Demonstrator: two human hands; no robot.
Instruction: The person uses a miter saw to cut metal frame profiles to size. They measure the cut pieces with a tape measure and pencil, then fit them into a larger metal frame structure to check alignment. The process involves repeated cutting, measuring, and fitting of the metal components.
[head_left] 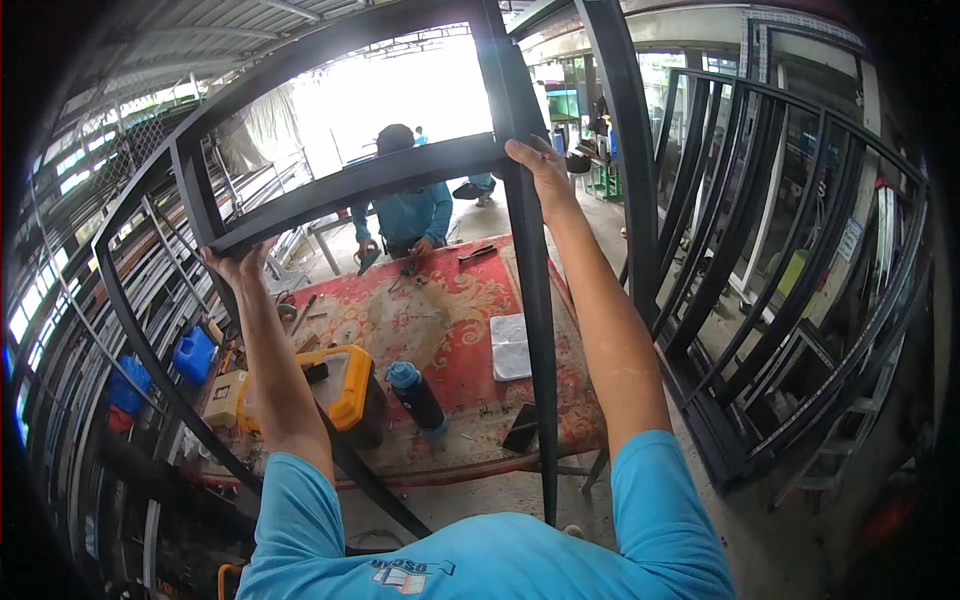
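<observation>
A large dark grey metal window or door frame (350, 190) stands tilted in front of me, with a crossbar between its uprights. My left hand (238, 264) is closed around the crossbar's left end from below, by the corner. Where the crossbar meets the right upright, my right hand (545, 170) grips the frame, its thumb on the near face and its other fingers partly hidden behind. Both of my arms are raised and stretched forward. Through the frame I see a table with a worn red patterned cover (455, 320).
An orange toolbox (345, 385), blue bottle (415, 395), clear plastic packet (511, 348) and black phone (521, 428) lie on the table. A co-worker in blue (410, 215) bends over its far side. More dark frames (770, 250) lean at right; metal bars (95, 270) fill racks at left.
</observation>
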